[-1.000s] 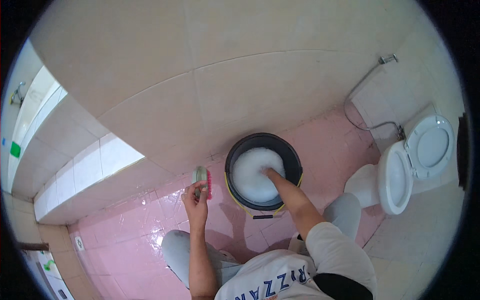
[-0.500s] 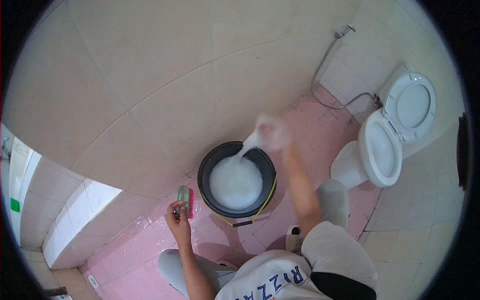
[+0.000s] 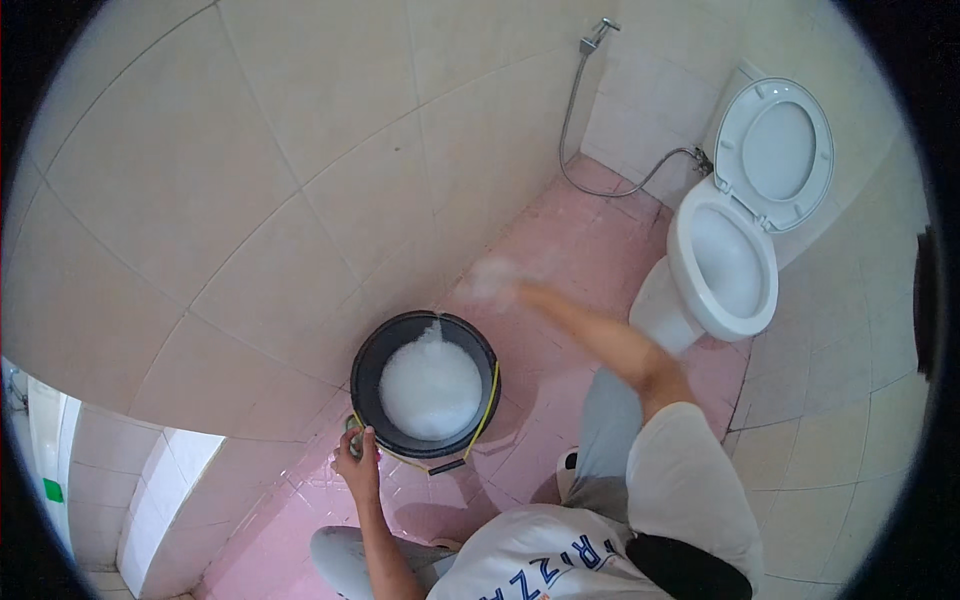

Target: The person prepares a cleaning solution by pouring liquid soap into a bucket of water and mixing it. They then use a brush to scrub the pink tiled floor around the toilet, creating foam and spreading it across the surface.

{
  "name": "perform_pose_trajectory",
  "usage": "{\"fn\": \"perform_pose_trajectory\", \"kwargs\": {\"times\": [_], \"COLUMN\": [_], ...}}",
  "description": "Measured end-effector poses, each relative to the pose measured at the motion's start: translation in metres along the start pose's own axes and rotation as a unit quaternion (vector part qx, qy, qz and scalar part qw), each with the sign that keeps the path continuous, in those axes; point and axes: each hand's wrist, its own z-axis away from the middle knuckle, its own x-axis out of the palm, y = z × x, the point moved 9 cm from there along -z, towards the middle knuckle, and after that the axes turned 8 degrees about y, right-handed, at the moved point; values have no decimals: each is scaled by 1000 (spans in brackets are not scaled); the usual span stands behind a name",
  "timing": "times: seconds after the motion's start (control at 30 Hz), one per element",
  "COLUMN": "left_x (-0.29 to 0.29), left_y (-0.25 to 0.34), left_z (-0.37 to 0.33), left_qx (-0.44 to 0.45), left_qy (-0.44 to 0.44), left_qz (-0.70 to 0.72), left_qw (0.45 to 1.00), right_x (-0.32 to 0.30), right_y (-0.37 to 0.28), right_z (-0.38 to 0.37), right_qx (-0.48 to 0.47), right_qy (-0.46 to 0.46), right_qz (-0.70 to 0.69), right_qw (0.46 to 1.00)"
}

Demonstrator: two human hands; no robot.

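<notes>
A black bucket (image 3: 365,365) with a yellow wire handle stands on the pink floor, holding water topped with white foam (image 3: 430,390). Close to its lower left side, my left hand (image 3: 356,468) is closed around a green scrub brush (image 3: 354,424) with pink bristles, largely covered by the fingers. Beyond the bucket, my right arm reaches out toward the wall. My right hand (image 3: 493,281) is a white, foamy blur up there, so its fingers cannot be made out. Foam also clings to the bucket's far inner wall.
A beige tiled wall (image 3: 300,120) rises behind the bucket. To the right stands a white toilet (image 3: 725,262) with its lid raised. A hand sprayer (image 3: 597,38) hangs on the wall with its hose curving down. The pink floor (image 3: 560,225) looks wet in places.
My right hand has swung away from above the bucket toward the wall and floor beyond it. The foam trailing from it is gone. The view has shifted; my left hand keeps the brush.
</notes>
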Motion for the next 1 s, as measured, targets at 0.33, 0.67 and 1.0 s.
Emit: {"fn": "perform_pose_trajectory", "kwargs": {"times": [0.33, 0.67, 1.0], "left_x": [75, 51, -14], "left_y": [-14, -5, 102], "left_z": [10, 3, 32], "left_qx": [-6, -8, 184], "left_qy": [-25, -33, 105], "left_qz": [76, 162, 92], "left_qw": [997, 986, 973], "right_x": [203, -137, -263], "right_y": [-79, -40, 137], "right_z": [62, 88, 111], "right_qx": [93, 56, 165], "right_qy": [-224, -83, 342], "right_qz": [-92, -173, 299], "right_qw": [966, 980, 875]}}
